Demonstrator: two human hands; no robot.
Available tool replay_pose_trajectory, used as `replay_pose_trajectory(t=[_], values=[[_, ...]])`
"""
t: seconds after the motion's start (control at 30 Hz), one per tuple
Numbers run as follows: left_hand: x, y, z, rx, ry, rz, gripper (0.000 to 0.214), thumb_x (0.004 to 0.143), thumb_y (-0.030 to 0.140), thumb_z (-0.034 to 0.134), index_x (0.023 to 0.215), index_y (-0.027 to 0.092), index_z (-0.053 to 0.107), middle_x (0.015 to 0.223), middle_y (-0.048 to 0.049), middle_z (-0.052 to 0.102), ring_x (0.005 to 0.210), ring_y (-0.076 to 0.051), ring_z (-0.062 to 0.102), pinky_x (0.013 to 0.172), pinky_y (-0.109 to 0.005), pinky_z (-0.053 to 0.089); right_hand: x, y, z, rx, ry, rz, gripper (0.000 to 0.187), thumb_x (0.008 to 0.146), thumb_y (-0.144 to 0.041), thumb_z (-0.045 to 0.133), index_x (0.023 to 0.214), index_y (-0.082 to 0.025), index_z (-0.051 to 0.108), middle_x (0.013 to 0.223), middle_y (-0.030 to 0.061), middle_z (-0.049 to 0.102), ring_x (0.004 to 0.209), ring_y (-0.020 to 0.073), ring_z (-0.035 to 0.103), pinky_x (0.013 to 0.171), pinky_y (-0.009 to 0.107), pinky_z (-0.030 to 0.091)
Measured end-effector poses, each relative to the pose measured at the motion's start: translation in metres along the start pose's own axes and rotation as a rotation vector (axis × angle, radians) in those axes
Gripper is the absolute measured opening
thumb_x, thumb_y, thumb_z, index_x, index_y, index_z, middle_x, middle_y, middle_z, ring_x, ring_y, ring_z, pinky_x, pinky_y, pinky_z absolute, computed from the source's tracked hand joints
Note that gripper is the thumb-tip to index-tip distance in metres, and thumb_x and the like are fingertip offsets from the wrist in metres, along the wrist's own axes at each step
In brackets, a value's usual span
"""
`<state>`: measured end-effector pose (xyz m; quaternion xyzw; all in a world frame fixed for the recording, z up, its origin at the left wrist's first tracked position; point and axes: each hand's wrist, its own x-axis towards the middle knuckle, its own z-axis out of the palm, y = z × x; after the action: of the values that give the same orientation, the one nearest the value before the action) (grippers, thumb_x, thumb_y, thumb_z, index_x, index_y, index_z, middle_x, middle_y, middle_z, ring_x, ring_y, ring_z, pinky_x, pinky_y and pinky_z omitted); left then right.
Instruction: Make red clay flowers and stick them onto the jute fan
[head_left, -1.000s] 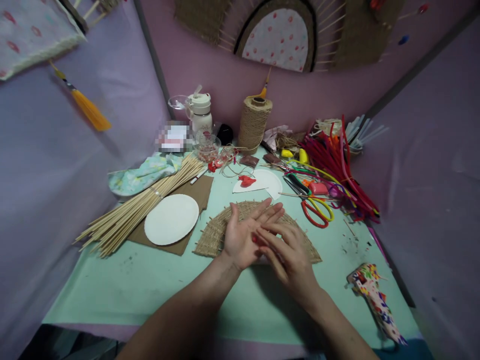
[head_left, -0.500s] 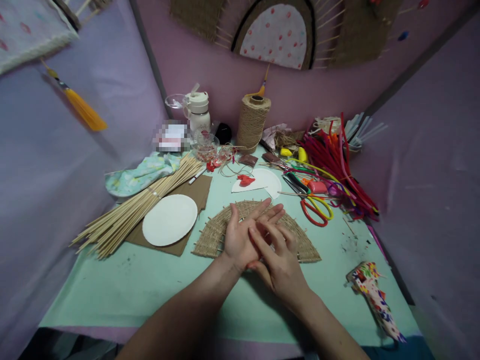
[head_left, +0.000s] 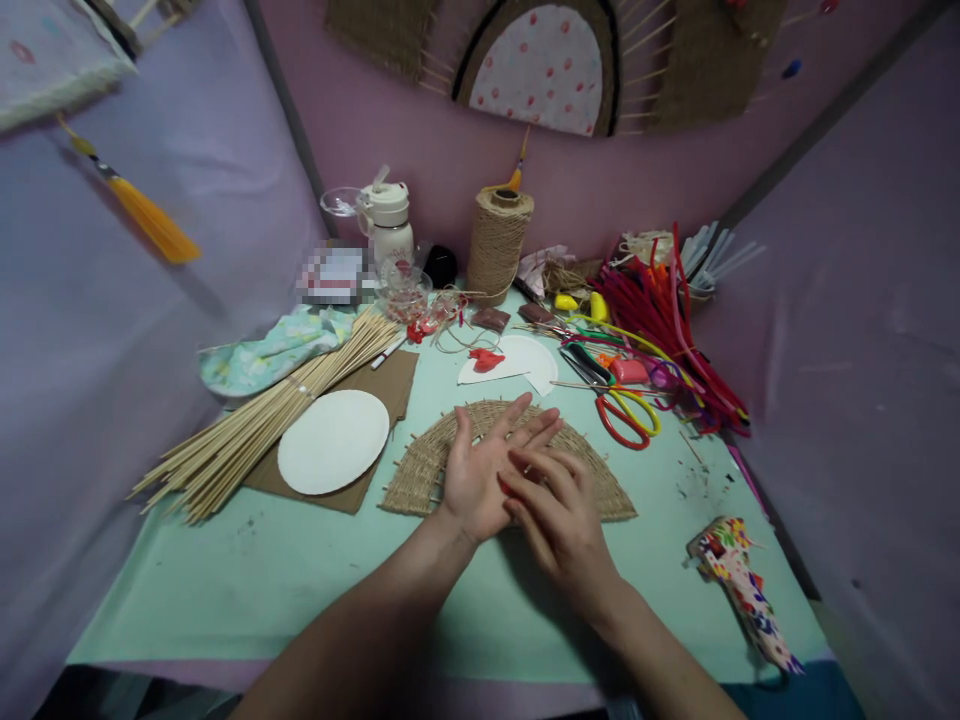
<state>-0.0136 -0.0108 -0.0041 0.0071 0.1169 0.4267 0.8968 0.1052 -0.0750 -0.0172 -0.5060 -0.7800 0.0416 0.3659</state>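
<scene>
Pinching a small red piece (head_left: 503,485) over the left palm: that's what we have here. We log the left hand (head_left: 480,478) as palm up, fingers extended and well spread, thumb pointing away from us. We log the right hand (head_left: 561,510) as curled over it, thumb and index nearly together on the red piece, other fingers bent. The piece is mostly hidden, so we can't tell its shape. It sits right at the left palm.

Below both hands we see a woven half-round mat (head_left: 420,472) with stick ends poking out of its curved edge; we can't tell if the hands touch it. Beyond it on the desk (head_left: 300,600), a cut white piece (head_left: 534,355) bears a red lump (head_left: 486,361).

Left side: we note a white paper disc (head_left: 334,442) on brown cardboard (head_left: 396,385), a bundle of thin sticks (head_left: 259,430) partly over the cardboard. Right side: scissors (head_left: 622,441) with red and yellow handles, a heap of fuzzy red stems (head_left: 652,315), and, nearer us, a flower-patterned tool (head_left: 739,590). At the back we get a twine spool (head_left: 498,248) and a white bottle (head_left: 391,235), both upright.
</scene>
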Motion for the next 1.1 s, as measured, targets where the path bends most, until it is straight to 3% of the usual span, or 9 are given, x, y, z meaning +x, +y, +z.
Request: replay_pose_trajectory(t=[0.2, 0.4, 0.5, 0.67, 1.1], values=[[-0.001, 0.0, 0.0, 0.025, 0.021, 0.009, 0.077, 0.088, 0.07, 0.033, 0.136, 0.013, 0.048, 0.127, -0.0206, 0.06, 0.126, -0.03, 0.052, 0.103, -0.042, 0.041, 0.011, 0.001, -0.007, 0.155, 0.071, 0.095, 0.015, 0.091, -0.019, 0.058, 0.099, -0.025, 0.07, 0.11, 0.0068, 0.067, 0.108, 0.0246, 0.055, 0.093, 0.046, 0.047], [0.002, 0.002, -0.002, 0.021, 0.13, 0.109, 0.061, 0.089, 0.063, 0.042, 0.12, 0.014, 0.06, 0.114, -0.0158, 0.064, 0.115, -0.026, 0.059, 0.099, -0.039, 0.045, 0.022, 0.06, -0.021, 0.076, 0.298, 0.354, 0.009, 0.088, -0.028, 0.063, 0.09, -0.022, 0.068, 0.095, 0.0066, 0.068, 0.096, 0.023, 0.061, 0.087, 0.042, 0.047], [0.003, 0.003, -0.002, 0.01, 0.187, 0.128, 0.056, 0.09, 0.06, 0.044, 0.115, 0.013, 0.063, 0.106, -0.0141, 0.066, 0.105, -0.024, 0.063, 0.097, -0.039, 0.048, 0.024, 0.081, -0.015, 0.025, 0.228, 0.393, 0.012, 0.087, -0.033, 0.063, 0.086, -0.022, 0.068, 0.089, 0.0052, 0.068, 0.091, 0.0227, 0.059, 0.083, 0.04, 0.046], [0.002, 0.005, -0.001, -0.023, 0.235, 0.115, 0.053, 0.089, 0.058, 0.046, 0.11, 0.012, 0.064, 0.097, -0.0125, 0.065, 0.096, -0.022, 0.064, 0.09, -0.037, 0.052, 0.022, 0.087, 0.001, -0.061, 0.074, 0.404, 0.017, 0.09, -0.034, 0.059, 0.082, -0.022, 0.069, 0.083, 0.004, 0.066, 0.085, 0.022, 0.055, 0.079, 0.039, 0.042], [0.005, 0.007, -0.001, -0.059, 0.31, 0.068, 0.048, 0.091, 0.054, 0.043, 0.106, 0.013, 0.064, 0.092, -0.0112, 0.064, 0.089, -0.021, 0.064, 0.081, -0.034, 0.052, 0.012, 0.095, 0.003, -0.143, 0.012, 0.344, 0.02, 0.093, -0.035, 0.057, 0.1, -0.025, 0.072, 0.09, 0.0049, 0.066, 0.09, 0.0226, 0.054, 0.081, 0.039, 0.042]])
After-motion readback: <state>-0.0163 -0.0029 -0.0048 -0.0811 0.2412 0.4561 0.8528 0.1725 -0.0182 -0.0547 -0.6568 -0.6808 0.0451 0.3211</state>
